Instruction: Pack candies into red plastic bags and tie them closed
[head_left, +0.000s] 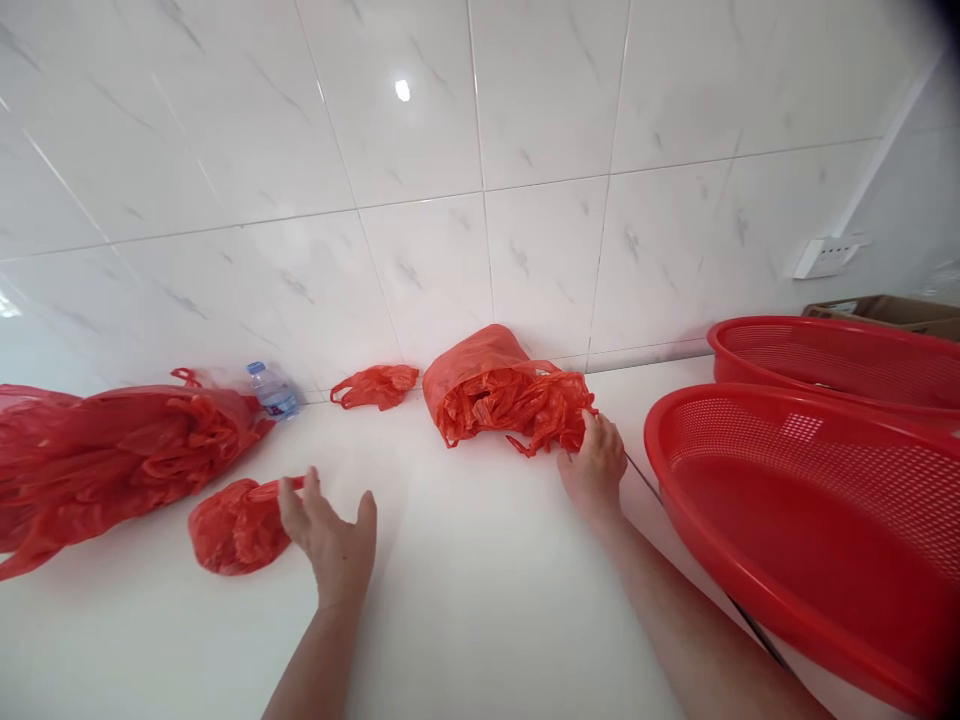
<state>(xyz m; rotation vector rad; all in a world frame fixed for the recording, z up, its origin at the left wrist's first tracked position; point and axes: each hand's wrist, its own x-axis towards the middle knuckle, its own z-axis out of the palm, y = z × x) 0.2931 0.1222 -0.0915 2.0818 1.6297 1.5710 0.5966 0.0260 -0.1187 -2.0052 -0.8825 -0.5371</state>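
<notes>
My right hand [596, 460] is at the right end of a bundle of crumpled red plastic bags [499, 395], its fingertips touching the thin plastic. Whether those fingers pinch any of it is hard to make out. My left hand [330, 535] hovers over the white tabletop with fingers spread and nothing in it. Just left of that hand lies a small knotted red plastic bag [236, 530], partly behind the fingers. Against the wall, between the two hands, rests a flat crumpled red bag [379, 387].
A large heap of red plastic bags [112, 460] covers the left side. Beside it, a water bottle [272, 392] with a blue cap leans on the tiled wall. Two red plastic baskets [720, 560] stand at right, with a cardboard box [892, 312] behind and a socket [829, 257] above.
</notes>
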